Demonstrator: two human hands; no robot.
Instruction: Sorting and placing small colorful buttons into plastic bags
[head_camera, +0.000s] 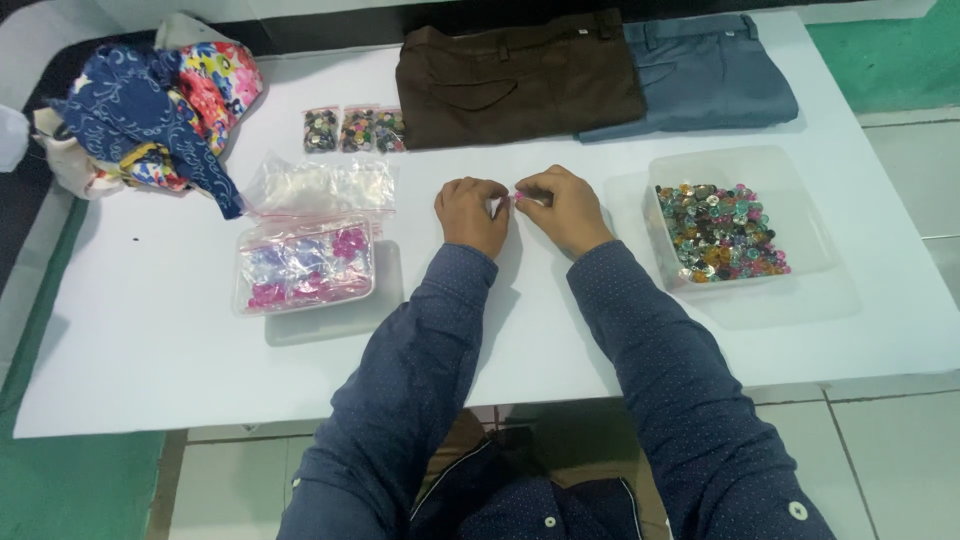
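Pink button (518, 198) pinched between left hand (472, 215) and right hand (566, 209), mid-surface; likely sorting step; next move needs firm fingertip grip.

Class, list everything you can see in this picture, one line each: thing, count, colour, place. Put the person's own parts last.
Table: one, white, fills the view.
Brown trousers: one, folded, far edge, centre.
Blue-grey trousers: one, folded, right of the brown pair.
Fabric pile: one heap, navy and floral prints, far left.
Small button bags: three, mixed colours, left of the brown trousers.
Clear plastic bags: a bunch, transparent, below the small bags.
Left tray: one, clear, holding bagged pink and pale pieces.
Right tray: one, clear, holding loose multicoloured buttons.
Pink piece: one, tiny, between the fingertips.
Left hand: centre, pinching the piece.
Right hand: centre, pinching the piece.
Sleeves: two, dark blue, dotted.
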